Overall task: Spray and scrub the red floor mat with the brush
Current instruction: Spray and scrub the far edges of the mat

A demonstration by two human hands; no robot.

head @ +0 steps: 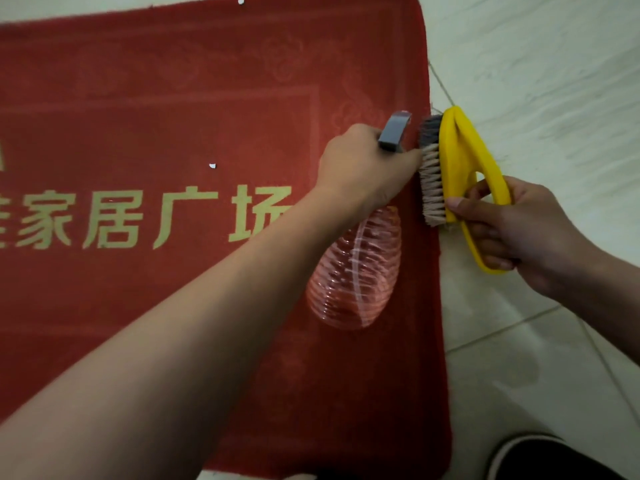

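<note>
The red floor mat (173, 109) with pale gold characters fills the left and middle of the view. My left hand (360, 168) grips the grey trigger head of a clear ribbed spray bottle (356, 271), held over the mat's right side. My right hand (512, 230) grips the loop handle of a yellow scrub brush (457, 157). The brush is turned on its side at the mat's right edge, its bristles facing left and touching my left hand's knuckles.
Pale tiled floor (536, 81) lies right of the mat, with a damp patch near the lower right. A dark shoe (540, 459) shows at the bottom right corner. Small white flecks (212, 165) lie on the mat.
</note>
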